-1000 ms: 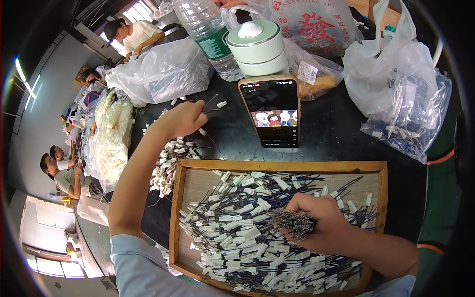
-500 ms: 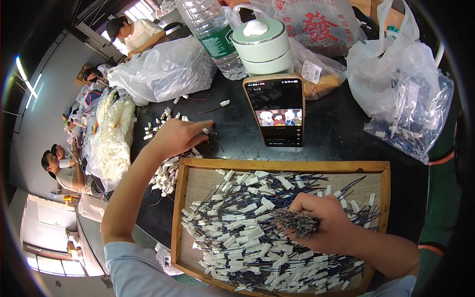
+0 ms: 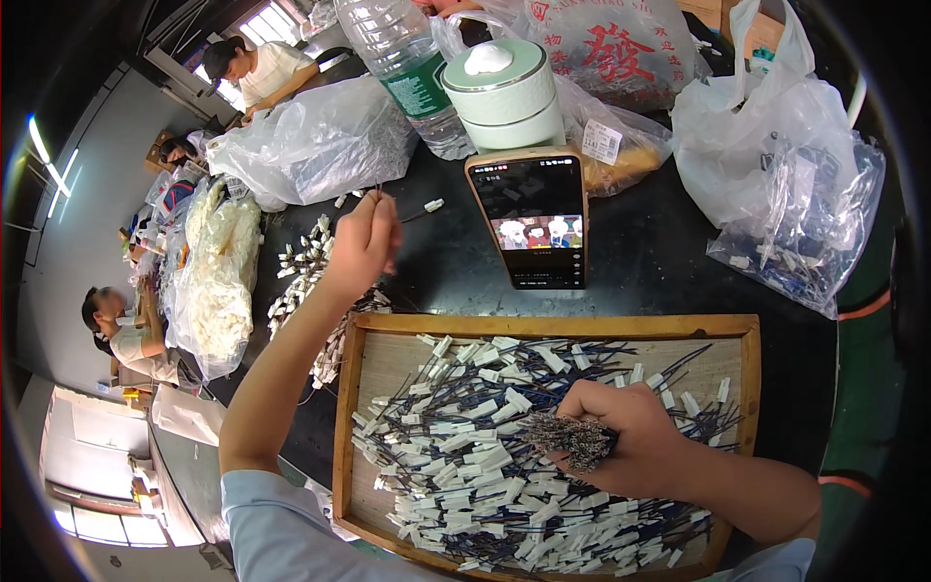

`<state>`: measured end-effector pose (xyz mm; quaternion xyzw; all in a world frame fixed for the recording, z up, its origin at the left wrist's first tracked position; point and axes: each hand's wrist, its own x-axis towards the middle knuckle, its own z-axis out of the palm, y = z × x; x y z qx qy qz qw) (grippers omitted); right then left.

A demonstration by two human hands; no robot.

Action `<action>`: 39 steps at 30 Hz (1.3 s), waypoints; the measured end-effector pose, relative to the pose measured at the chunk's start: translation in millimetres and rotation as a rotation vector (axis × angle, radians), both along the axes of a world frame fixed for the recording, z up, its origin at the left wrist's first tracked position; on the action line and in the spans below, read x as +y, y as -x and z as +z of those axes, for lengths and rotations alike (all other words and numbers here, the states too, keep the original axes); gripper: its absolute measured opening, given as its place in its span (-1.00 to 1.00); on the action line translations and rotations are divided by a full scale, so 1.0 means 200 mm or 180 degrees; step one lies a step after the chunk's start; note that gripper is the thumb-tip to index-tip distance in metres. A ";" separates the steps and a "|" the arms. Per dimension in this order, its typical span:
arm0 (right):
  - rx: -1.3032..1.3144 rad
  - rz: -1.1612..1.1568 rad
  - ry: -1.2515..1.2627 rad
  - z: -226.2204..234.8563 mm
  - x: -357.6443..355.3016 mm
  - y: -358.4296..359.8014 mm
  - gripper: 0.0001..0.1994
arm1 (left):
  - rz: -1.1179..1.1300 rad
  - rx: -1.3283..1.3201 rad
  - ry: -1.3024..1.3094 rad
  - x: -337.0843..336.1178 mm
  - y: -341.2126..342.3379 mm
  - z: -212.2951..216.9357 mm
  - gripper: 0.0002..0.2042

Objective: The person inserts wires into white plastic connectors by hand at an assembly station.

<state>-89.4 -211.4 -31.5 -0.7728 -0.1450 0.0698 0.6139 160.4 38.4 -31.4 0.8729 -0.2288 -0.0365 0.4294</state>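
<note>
My right hand [image 3: 645, 436], over the wooden tray [image 3: 553, 327], is closed around a thick bundle of thin wires [image 3: 570, 441], their metal-tipped ends facing left. Beneath it the tray holds a heap of white plastic connectors [image 3: 475, 456] on dark blue and black wires. My left hand [image 3: 367, 242] is up beyond the tray's far left corner, its fingertips pinched on a thin dark wire by the clear plastic bag. Beside that wrist lies a pile of white connectors with wires [image 3: 296, 286], partly covered by my forearm. A single connector wire [image 3: 432, 207] rests just right of my left hand.
A phone [image 3: 531, 223] leans on a pale green lidded container [image 3: 504, 102] behind the tray. Near it stand a large water bottle [image 3: 412, 87] and a clear plastic bag [image 3: 310, 145]. Plastic bags [image 3: 786, 184] lie at right. Other people [image 3: 262, 73] sit at far left.
My left hand has moved away from the pile, farther back, and its fingers have closed on a thin wire. The right hand keeps its bundle in the same place.
</note>
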 end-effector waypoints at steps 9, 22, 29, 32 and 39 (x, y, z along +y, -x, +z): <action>-0.0032 0.0030 -0.0029 -0.01 0.01 0.01 -0.73 | 0.0470 -0.1129 -0.1342 -0.09 -0.21 -0.12 -0.75; -0.0023 0.0036 -0.0002 -0.01 0.00 0.01 -0.72 | -0.0067 -0.1140 -0.1965 -0.14 -0.06 -0.02 -0.67; -0.0034 0.0056 -0.0025 0.01 0.01 0.01 -0.73 | -0.0554 -0.1579 -0.2755 -0.08 0.02 -0.03 -0.76; 0.0022 0.0057 -0.0011 0.01 0.00 0.00 -0.73 | -0.0783 -0.1630 -0.2777 -0.03 -0.02 -0.03 -0.80; 0.0041 0.0054 0.0006 0.01 0.01 0.00 -0.73 | -0.0333 -0.1994 -0.2801 0.24 -0.33 0.04 -0.87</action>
